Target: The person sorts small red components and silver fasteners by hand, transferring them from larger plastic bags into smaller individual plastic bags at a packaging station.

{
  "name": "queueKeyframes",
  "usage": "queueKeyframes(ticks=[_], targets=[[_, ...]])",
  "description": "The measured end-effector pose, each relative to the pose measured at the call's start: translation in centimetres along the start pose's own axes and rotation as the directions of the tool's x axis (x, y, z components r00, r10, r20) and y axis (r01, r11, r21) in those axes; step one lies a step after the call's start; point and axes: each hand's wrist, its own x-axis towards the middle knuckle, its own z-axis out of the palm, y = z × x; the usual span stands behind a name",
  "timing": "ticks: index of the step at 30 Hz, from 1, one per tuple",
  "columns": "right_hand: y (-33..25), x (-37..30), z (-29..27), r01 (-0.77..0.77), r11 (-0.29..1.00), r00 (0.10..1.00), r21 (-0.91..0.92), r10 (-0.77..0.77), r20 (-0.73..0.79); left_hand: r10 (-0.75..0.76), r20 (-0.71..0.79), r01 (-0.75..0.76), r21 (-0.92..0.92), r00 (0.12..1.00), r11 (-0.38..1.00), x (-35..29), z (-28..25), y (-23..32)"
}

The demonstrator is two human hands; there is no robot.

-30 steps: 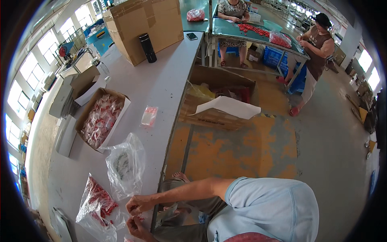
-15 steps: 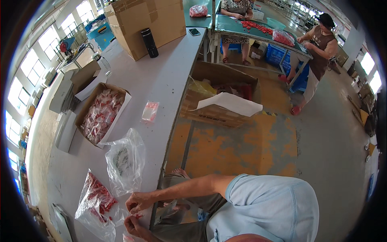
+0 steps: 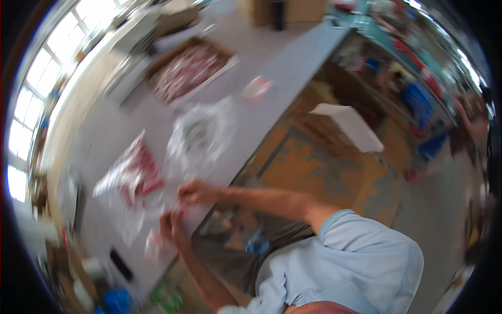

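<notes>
Over the table's near edge, my right hand (image 3: 196, 192) is closed, fingers curled, and motion blur hides what they hold. Just below it my left hand (image 3: 173, 228) is closed too, its fingertips by a small red bit too blurred to name. Beside them lies a clear plastic bag of red pieces (image 3: 140, 170), its loose end spreading toward my hands. A second clear bag (image 3: 198, 133), with greyish-green contents, lies farther up the table. Close to my left hand is a small clear packet with pinkish-red colour (image 3: 154, 245).
An open carton of small red packets (image 3: 188, 70) stands farther along the table (image 3: 256, 123). A single flat packet (image 3: 257, 89) lies right of it. A black oblong object (image 3: 121, 264) rests at lower left. A large open carton (image 3: 319, 112) stands on the floor to the right.
The whole view has swung and blurred, so the table and its things appear shifted, with more of the table's left end visible. My hands remain close together beside the bag of red pieces.
</notes>
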Motion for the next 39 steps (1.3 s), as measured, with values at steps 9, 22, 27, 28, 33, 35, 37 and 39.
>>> queueKeyframes(ticks=[9, 22, 27, 28, 33, 35, 37, 39], targets=[[-2.3, 0.1, -0.5, -0.154, 0.988, 0.986, -0.024, 0.155, 0.062, -0.08, 0.036, 0.085, -0.171, 0.996, 0.982, 0.4, 0.1, -0.2], [-3.3, -0.1, 0.1, -0.168, 0.982, 0.983, -0.089, 0.174, 0.059, -0.012, 0.124, 0.034, -0.176, 0.992, 0.984, 0.0, 0.7, 0.7], [-3.2, -0.1, 0.0, -0.15, 0.98, 0.985, -0.132, 0.159, 0.063, 0.005, 0.152, 0.02, -0.162, 0.988, 0.987, 0.2, 0.8, 0.6], [-3.2, -0.1, 0.0, -0.145, 0.978, 0.985, -0.149, 0.157, 0.066, -0.001, 0.154, 0.027, -0.165, 0.988, 0.986, 0.1, 0.8, 0.6], [-3.1, 0.0, 0.1, -0.14, 0.975, 0.984, -0.174, 0.156, 0.084, 0.006, 0.153, 0.015, -0.135, 0.988, 0.991, -0.1, 0.6, 0.8], [-3.2, -0.2, 0.2, -0.125, 0.977, 0.987, -0.175, 0.14, 0.077, -0.014, 0.132, 0.025, -0.085, 0.991, 0.996, 0.0, 0.5, 0.5], [-3.2, -0.1, 0.2, -0.111, 0.979, 0.989, -0.171, 0.127, 0.081, -0.011, 0.128, 0.019, -0.066, 0.992, 0.998, 0.1, 0.5, 0.5], [-3.0, -0.3, 0.3, -0.106, 0.981, 0.99, -0.164, 0.12, 0.079, -0.017, 0.127, 0.023, -0.046, 0.992, 0.999, -0.1, 0.4, 0.6]])
